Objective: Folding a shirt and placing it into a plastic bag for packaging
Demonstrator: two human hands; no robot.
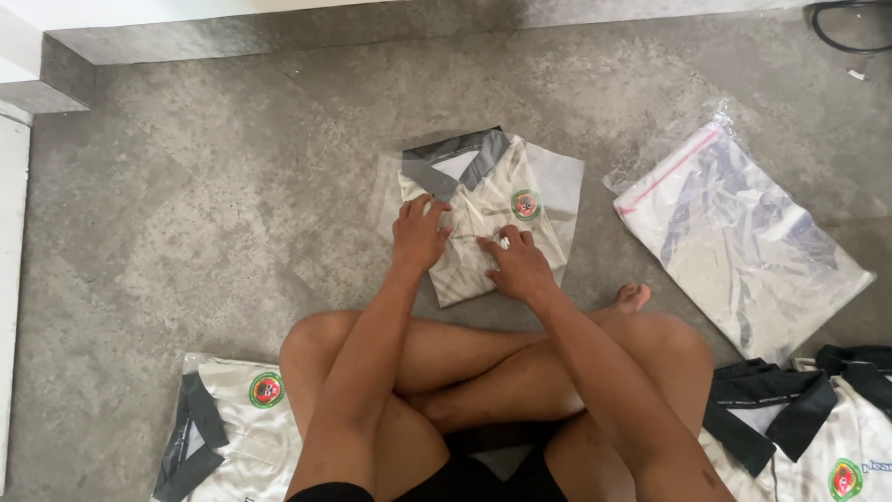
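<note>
Sitting cross-legged on a grey concrete floor (204, 186), the person has both hands down on a folded white shirt (483, 228) with a dark grey collar, right in front of their shins. That shirt lies inside or on top of a clear plastic bag (557, 181), hard to say which, since the film sticks out past the shirt at the top right and along the left edge. The left hand (418, 232) lies flat with fingers spread loosely on the upper left part of the shirt, gripping nothing. The right hand (516, 265) presses on the middle of it, fingers partly curled, and I can't tell if it's pinching any fabric. There's a round badge (526, 204) in red and green on the shirt's chest, just above the right hand. Off to the right, well apart, a second clear bag (734, 232) with a pink strip along its top edge holds another folded white garment, already packed and lying at an angle. At the bottom left a bagged shirt (232, 423) with the same round badge sits beside the left knee, and at the bottom right more folded shirts (818, 423) with dark collars are stacked near the right knee. A black cable (841, 33) curls in the top right corner.
</note>
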